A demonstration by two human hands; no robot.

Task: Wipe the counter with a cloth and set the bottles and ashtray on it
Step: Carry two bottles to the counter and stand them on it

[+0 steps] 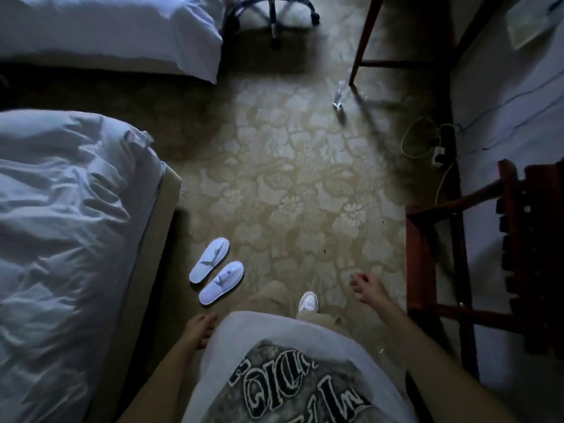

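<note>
A clear plastic bottle stands upright on the patterned carpet far ahead, beside a wooden table leg. A second clear bottle lies on the white duvet at the near bed's corner. My left hand hangs by my hip, fingers loosely curled, holding nothing. My right hand hangs out to the right with relaxed fingers, also holding nothing. No cloth, ashtray or counter top is in view.
Two beds with white bedding fill the left side. A pair of white slippers lies by the near bed. A wooden luggage rack stands at the right, cables and a power strip by the wall, an office chair base far ahead.
</note>
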